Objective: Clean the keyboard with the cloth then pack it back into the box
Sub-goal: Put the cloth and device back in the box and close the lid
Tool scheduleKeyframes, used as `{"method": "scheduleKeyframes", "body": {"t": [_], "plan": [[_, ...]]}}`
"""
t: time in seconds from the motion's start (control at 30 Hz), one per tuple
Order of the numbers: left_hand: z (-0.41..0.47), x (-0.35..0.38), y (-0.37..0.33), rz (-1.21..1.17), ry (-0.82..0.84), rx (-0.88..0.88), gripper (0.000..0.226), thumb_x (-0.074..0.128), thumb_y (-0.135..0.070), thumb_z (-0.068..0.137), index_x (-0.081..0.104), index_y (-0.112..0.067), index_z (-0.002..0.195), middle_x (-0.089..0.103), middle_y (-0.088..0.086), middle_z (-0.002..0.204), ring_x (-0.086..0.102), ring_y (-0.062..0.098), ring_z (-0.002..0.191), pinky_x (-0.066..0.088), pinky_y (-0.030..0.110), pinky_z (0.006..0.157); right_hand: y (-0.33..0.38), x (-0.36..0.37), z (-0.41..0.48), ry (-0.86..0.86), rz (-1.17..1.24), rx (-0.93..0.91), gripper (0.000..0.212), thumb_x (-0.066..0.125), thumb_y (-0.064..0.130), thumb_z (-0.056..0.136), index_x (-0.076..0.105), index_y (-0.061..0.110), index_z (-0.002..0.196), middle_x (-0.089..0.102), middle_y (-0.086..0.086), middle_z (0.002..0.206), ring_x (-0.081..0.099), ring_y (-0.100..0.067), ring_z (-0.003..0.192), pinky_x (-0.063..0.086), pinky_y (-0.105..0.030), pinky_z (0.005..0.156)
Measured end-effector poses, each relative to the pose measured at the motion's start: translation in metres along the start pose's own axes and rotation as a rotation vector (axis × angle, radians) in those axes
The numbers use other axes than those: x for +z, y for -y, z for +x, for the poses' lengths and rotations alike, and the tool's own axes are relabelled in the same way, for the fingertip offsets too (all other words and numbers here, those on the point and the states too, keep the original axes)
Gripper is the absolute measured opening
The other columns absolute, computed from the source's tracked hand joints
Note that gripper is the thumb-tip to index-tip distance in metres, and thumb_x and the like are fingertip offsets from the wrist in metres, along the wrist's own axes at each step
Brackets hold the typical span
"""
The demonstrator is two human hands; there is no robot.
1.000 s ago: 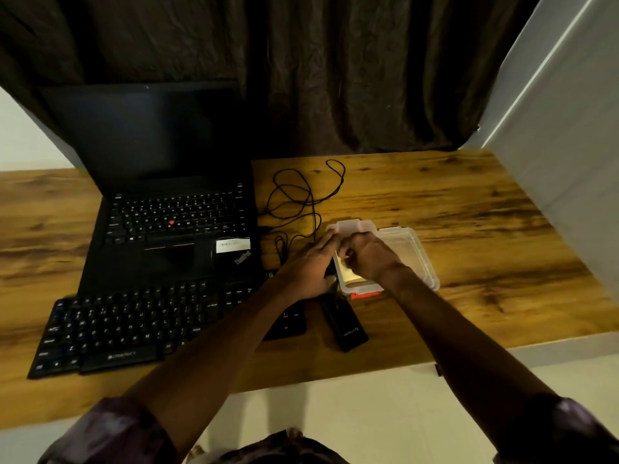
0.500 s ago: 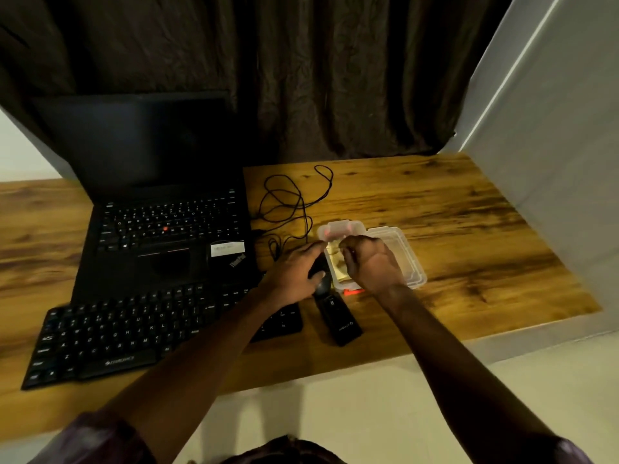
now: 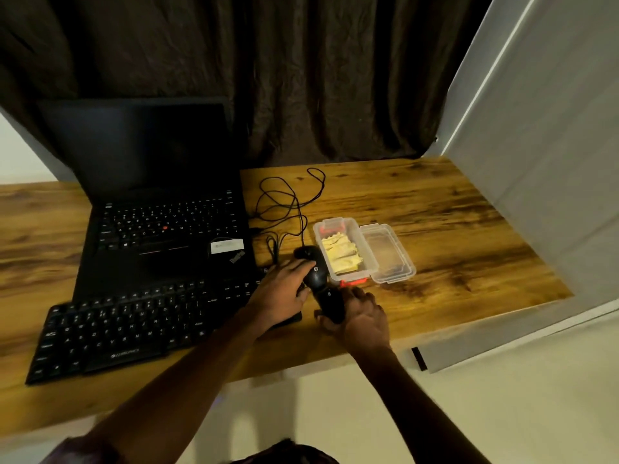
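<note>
A black external keyboard (image 3: 134, 329) lies at the front left of the wooden desk. A clear plastic box (image 3: 351, 229) stands right of centre with its lid (image 3: 387, 254) swung open to the right. A folded yellow cloth (image 3: 340, 256) lies inside it. My left hand (image 3: 281, 294) holds a black wired mouse (image 3: 315, 269) just left of the box. My right hand (image 3: 363, 318) grips a small black oblong device (image 3: 331, 304) in front of the box, with the thumb on its near side. Neither hand touches the cloth or the keyboard's keys.
An open black laptop (image 3: 160, 229) stands behind the keyboard. The mouse cable (image 3: 288, 202) loops across the desk behind the box. A dark curtain hangs at the back, and a pale panel (image 3: 536, 195) borders the desk's right side. The desk's front edge is close to my arms.
Both hands have drawn back from the box toward me. The left has settled on the mouse, the right on the black device. The cloth in the open box is now uncovered.
</note>
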State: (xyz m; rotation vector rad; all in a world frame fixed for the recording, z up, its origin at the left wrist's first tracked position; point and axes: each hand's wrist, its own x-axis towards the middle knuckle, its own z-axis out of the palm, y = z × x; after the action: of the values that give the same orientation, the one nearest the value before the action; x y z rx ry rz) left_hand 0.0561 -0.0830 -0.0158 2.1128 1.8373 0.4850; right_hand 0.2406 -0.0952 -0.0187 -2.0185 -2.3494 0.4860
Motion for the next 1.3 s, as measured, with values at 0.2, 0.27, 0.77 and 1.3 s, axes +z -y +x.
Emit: {"method": "scheduleKeyframes", "body": {"t": [0.2, 0.27, 0.77, 1.3], "plan": [[0.0, -0.002, -0.001, -0.065, 0.031, -0.025, 0.073, 0.058, -0.025, 0.096, 0.018, -0.023, 0.157, 0.02, -0.004, 0.163, 0.018, 0.016, 0.149, 0.011, 0.027, 0.118, 0.004, 0.002, -0.005, -0.068, 0.157, 0.024, 0.065, 0.062, 0.057, 0.081, 0.048, 0.024, 0.135, 0.054, -0.002, 0.131, 0.05, -0.023, 0.119, 0.042, -0.033, 0.099], [0.005, -0.004, -0.002, -0.119, 0.015, -0.088, 0.08, 0.062, -0.026, 0.094, 0.014, -0.024, 0.158, 0.018, -0.004, 0.163, 0.016, 0.016, 0.15, 0.013, 0.029, 0.118, 0.0, -0.003, -0.009, -0.071, 0.229, 0.044, 0.067, 0.065, 0.065, 0.075, 0.052, 0.029, 0.13, 0.057, 0.003, 0.125, 0.052, -0.02, 0.117, 0.044, -0.031, 0.099], [0.061, -0.006, -0.024, -0.109, 0.121, -0.233, 0.151, 0.087, -0.062, 0.053, -0.016, -0.021, 0.155, -0.007, 0.001, 0.166, 0.0, 0.027, 0.152, 0.005, 0.046, 0.122, 0.027, -0.08, 0.111, -0.155, 0.078, 0.048, 0.059, 0.068, 0.047, 0.083, 0.054, 0.01, 0.126, 0.059, -0.011, 0.121, 0.056, -0.028, 0.113, 0.049, -0.035, 0.093], [0.081, 0.011, -0.011, -0.019, 0.145, -0.156, 0.158, 0.073, -0.085, 0.044, -0.018, -0.018, 0.154, -0.017, 0.002, 0.164, -0.012, 0.02, 0.151, 0.001, 0.051, 0.122, 0.019, -0.046, 0.126, -0.014, -0.109, -0.068, 0.069, 0.053, 0.038, 0.095, 0.023, 0.005, 0.148, 0.048, -0.017, 0.136, 0.05, -0.032, 0.124, 0.041, -0.037, 0.1]]}}
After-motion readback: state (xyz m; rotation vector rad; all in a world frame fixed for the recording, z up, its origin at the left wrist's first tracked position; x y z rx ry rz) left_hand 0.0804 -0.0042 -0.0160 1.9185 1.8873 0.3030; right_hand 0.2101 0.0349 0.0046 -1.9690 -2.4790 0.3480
